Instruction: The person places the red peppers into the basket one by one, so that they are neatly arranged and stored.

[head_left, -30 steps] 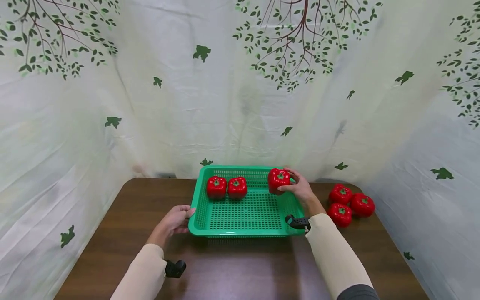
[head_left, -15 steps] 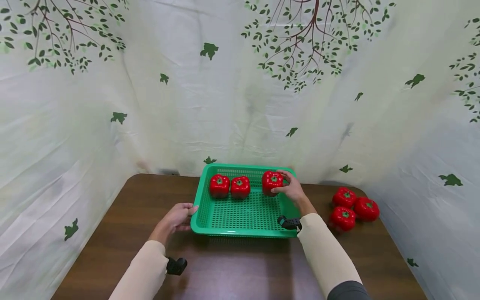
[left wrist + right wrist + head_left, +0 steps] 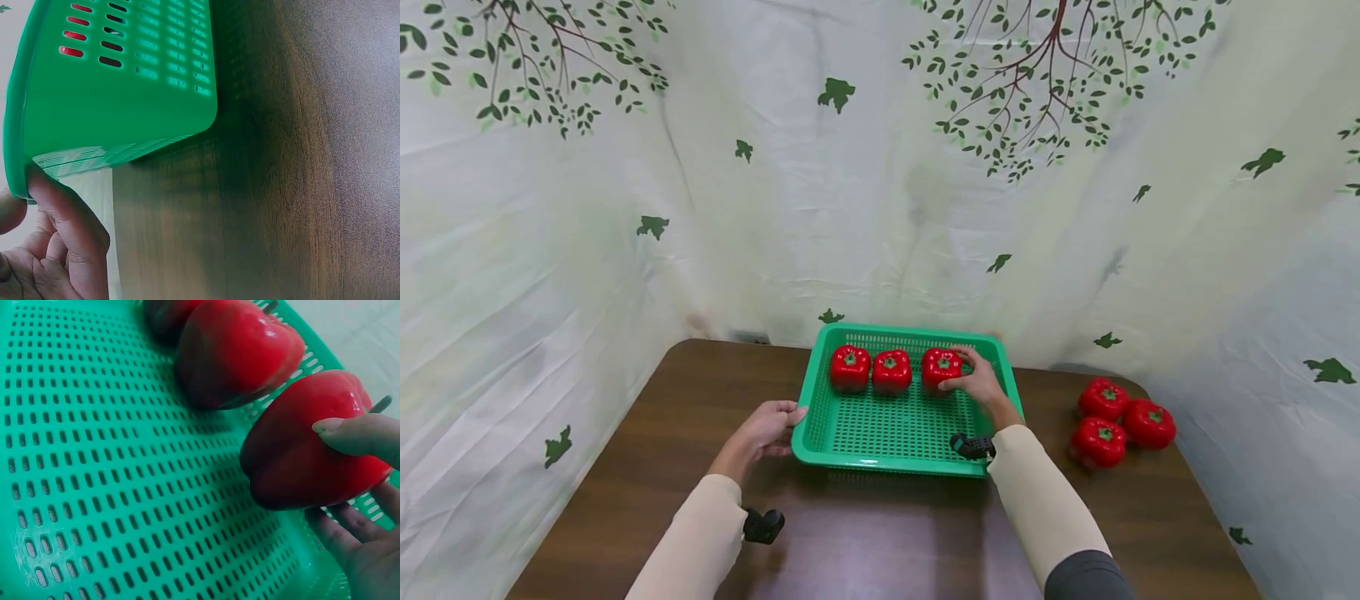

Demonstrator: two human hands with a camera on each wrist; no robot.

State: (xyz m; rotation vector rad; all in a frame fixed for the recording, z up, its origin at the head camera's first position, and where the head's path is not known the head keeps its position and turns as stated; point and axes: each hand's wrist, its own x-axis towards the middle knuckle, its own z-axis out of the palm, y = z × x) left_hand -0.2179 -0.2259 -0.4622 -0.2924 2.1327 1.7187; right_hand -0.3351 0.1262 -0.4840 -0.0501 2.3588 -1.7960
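A green plastic basket (image 3: 887,462) with slotted walls and floor stands on the brown table. My left hand (image 3: 769,429) pinches its left rim between thumb and fingers, as the left wrist view shows close up at the basket (image 3: 94,112). Inside, my right hand (image 3: 979,379) holds a red bell pepper (image 3: 940,368), thumb on the near side and fingers around the far side. In the right wrist view this bell pepper (image 3: 306,444) is low over the slotted floor. Two other red bell peppers, one at the left (image 3: 850,369) and one in the middle (image 3: 892,372), sit along the basket's back.
Three more red bell peppers, among them the nearest one (image 3: 1098,442), cluster on the table (image 3: 625,483) right of the basket. A pale curtain (image 3: 880,208) with printed leaves and branches hangs behind the table and along its sides.
My right hand has carried its bell pepper leftward and down, closer to the two in the basket. My left hand stays on the rim. The whole head view has shifted slightly.
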